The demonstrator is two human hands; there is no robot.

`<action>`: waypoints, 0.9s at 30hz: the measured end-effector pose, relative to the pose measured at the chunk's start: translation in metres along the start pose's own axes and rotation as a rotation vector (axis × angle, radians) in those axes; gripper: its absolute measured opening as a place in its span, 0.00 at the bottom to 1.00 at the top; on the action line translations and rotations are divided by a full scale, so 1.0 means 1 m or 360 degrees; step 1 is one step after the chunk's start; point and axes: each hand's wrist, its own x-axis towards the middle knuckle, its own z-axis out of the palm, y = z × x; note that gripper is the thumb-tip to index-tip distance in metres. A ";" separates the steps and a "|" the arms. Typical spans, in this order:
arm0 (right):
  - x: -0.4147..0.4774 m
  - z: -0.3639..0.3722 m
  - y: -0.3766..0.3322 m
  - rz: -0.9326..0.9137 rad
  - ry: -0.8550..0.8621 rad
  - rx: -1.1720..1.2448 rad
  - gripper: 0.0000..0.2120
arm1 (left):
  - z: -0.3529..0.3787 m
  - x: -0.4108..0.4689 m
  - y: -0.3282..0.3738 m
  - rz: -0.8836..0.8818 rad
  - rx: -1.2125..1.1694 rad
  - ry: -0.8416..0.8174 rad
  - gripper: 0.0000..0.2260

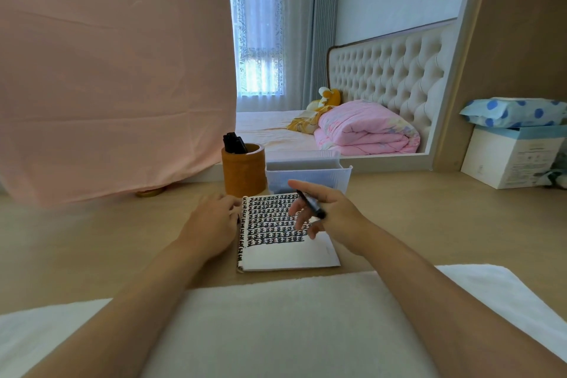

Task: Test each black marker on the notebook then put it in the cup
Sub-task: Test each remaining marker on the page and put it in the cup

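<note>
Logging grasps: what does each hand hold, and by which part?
The right hand holds a black marker by its near end, far end free. The left hand holds nothing; it rests at the notebook edge.

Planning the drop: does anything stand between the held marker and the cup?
Nothing visible does. From the marker in the right hand, the cup lies back-left over the notebook; the clear bin beside the cup sits close to that line.
</note>
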 end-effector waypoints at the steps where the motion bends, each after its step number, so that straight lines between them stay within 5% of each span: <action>1: 0.000 0.000 -0.002 0.0052 0.0012 0.0060 0.21 | 0.003 0.000 -0.001 -0.0027 0.0011 -0.0025 0.14; 6: 0.000 -0.001 -0.001 0.0110 -0.0057 0.0273 0.22 | 0.008 -0.001 -0.007 -0.0103 0.0061 -0.0052 0.10; 11: 0.003 0.003 0.001 -0.0119 0.0158 -0.0335 0.11 | -0.007 -0.008 -0.003 0.0084 -0.0196 0.0240 0.06; 16: 0.000 0.007 0.011 -0.0202 0.0263 -0.0831 0.13 | -0.012 -0.021 0.015 0.0247 -0.0477 0.0325 0.13; 27: -0.005 0.003 0.011 -0.0391 0.0280 -0.1097 0.12 | -0.008 -0.024 0.024 0.0387 -0.0481 0.0224 0.09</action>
